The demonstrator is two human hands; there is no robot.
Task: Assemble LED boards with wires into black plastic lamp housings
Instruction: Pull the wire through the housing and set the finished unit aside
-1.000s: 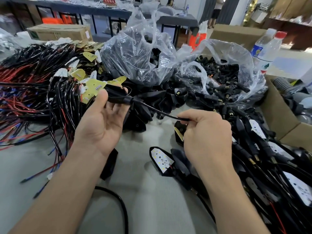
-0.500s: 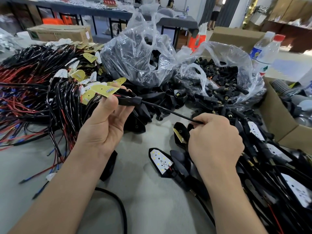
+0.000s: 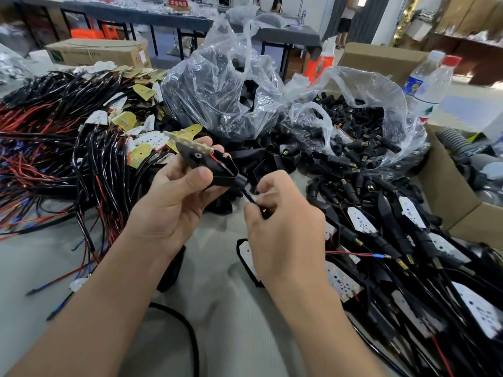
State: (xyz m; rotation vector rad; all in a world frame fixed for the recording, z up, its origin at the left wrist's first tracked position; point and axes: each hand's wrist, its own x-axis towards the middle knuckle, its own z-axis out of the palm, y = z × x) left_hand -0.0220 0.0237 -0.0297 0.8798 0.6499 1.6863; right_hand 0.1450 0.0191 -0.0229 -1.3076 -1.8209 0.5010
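above the middle of the table (image 3: 215, 289): black housing (image 3: 208, 165) gripped in my left hand (image 3: 174, 205), thumb and fingers curled round it, led board (image 3: 190, 144) tilted at its upper edge. my right hand (image 3: 283, 232) pinches the black wire (image 3: 248, 197) just below the housing's stem. finished lamps (image 3: 362, 221) lie to the right.

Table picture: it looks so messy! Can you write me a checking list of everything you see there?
Surface: grey table, bare only near the arms.
Job's things: black housing with an LED board partly in it; finished lamps piled right; wired boards piled left.
Clutter: clear bag of housings; clear bag of small black parts; bottles; cardboard box at right.
Grips: left hand holds the housing; right hand pinches its black wire.
Cables: red and black wires spread left; thick black cable curves near the front.
Surroundings: other tables and a person standing far back.
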